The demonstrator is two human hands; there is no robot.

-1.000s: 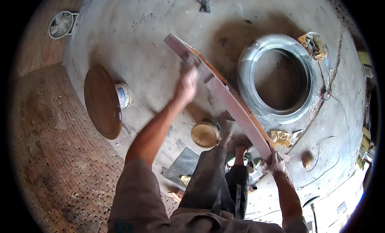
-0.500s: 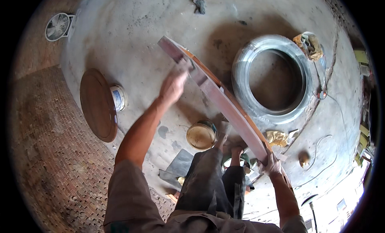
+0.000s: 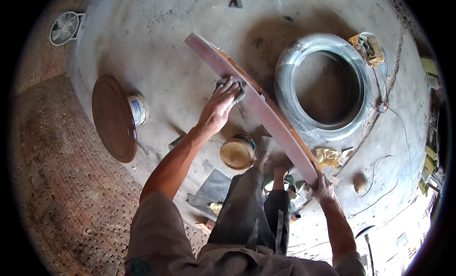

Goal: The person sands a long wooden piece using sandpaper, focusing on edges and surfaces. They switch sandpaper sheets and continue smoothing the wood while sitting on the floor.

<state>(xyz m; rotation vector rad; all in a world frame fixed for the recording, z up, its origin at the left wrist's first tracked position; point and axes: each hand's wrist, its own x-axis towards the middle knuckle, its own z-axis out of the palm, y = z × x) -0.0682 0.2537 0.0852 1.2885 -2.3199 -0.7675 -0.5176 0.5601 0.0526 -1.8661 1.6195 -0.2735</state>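
A curved wooden panel [image 3: 271,120] runs slantwise before me from upper left to lower right, seen nearly edge-on. Its broad edge is reddish and dusted white, with an orange-brown strip along the far side. My left hand [image 3: 217,110] presses a crumpled grey cloth [image 3: 239,92] against this edge, above the panel's middle, with the fingers bent over the cloth. Down at the lower right end, my right hand [image 3: 324,189] grips the panel, its fingers partly hidden by the wood.
A large pale ring [image 3: 286,86] lies on the floor at right, beside a bag-like container [image 3: 369,49]. A round brown tabletop [image 3: 111,118] rests against a white bucket [image 3: 138,109] at left. Another bucket [image 3: 237,152] stands near my feet. A cable [image 3: 396,181] trails at right.
My left hand has moved down and right along the panel's edge with the cloth. The right hand keeps its grip at the lower end. The whole view has shifted slightly.
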